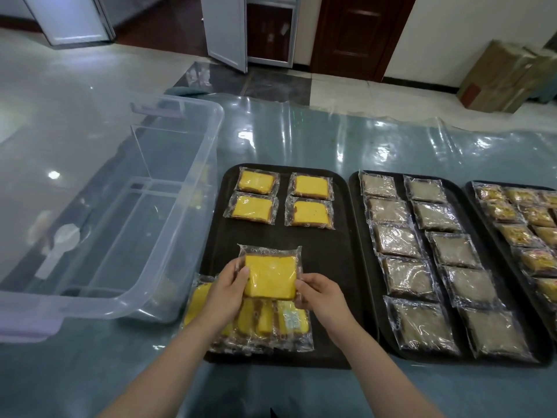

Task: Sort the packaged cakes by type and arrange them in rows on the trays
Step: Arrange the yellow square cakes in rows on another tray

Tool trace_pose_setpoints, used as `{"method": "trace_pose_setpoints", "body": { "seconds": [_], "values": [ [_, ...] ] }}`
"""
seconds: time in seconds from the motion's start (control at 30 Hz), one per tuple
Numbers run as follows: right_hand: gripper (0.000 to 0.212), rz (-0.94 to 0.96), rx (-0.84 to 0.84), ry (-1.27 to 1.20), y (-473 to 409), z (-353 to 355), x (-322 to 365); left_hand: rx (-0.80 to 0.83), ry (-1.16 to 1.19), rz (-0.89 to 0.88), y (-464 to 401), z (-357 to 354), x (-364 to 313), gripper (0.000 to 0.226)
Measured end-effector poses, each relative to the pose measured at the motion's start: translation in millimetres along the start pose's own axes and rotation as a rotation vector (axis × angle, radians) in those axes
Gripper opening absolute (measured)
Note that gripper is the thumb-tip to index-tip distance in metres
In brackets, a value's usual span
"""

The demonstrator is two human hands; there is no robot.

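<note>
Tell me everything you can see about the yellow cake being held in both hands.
The yellow cake is a square sponge slice with a brown crust edge, sealed in a clear crinkly wrapper. The left hand and right hand pinch its sides, holding it above the left black tray, over a loose pile of similar cakes.

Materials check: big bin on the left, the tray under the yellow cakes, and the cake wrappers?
Bin: clear glossy plastic, see-through walls. Tray: matte black, probably plastic; no glare. Wrapper on the held cake: thin clear film, crinkled and shiny.
</note>
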State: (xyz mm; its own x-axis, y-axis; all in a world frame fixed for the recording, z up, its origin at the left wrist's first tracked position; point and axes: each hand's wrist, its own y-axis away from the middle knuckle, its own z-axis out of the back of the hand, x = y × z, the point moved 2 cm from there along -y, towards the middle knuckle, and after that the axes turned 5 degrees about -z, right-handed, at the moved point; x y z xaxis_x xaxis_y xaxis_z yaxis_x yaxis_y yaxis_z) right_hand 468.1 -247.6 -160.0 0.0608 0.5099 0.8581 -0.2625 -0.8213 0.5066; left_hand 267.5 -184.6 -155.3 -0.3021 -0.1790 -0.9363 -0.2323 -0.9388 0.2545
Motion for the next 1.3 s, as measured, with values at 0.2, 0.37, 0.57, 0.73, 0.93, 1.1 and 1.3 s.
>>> {"method": "trace_pose_setpoints", "body": {
  "seconds": [0.2,0.37,0.57,0.73,0.93,1.1,1.3],
  "values": [
    [0.009,-0.033,-0.002,-0.007,-14.2,-12.9,4.6,-0.007,-0.213,-0.031,-10.1,16.3,2.4,0.028],
    [0.009,-0.066,-0.076,-0.084,-32.6,-19.5,14.3,0.005,-0.301,-0.078,-16.1,23.0,-0.6,0.042],
    [0.007,-0.125,-0.149,-0.108,-71.7,-24.5,32.1,0.068,-0.48,-0.067,-29.0,37.2,9.8,0.057],
    [0.005,-0.197,-0.121,-0.06,-108.0,-37.5,38.4,0.126,-0.699,-0.156,-38.5,38.8,19.2,0.057],
    [0.006,-0.278,-0.069,0.01,-138.0,-60.8,35.0,0.2,-0.777,-0.144,-43.6,35.9,32.1,0.056],
    [0.003,-0.273,-0.073,0.066,-149.0,-72.8,29.1,0.218,-0.794,-0.126,-44.8,34.5,35.8,0.054],
    [0.004,-0.246,-0.113,0.203,-154.6,-75.1,26.1,0.237,-0.801,-0.13,-44.6,32.2,37.0,0.051]
  ]
}}
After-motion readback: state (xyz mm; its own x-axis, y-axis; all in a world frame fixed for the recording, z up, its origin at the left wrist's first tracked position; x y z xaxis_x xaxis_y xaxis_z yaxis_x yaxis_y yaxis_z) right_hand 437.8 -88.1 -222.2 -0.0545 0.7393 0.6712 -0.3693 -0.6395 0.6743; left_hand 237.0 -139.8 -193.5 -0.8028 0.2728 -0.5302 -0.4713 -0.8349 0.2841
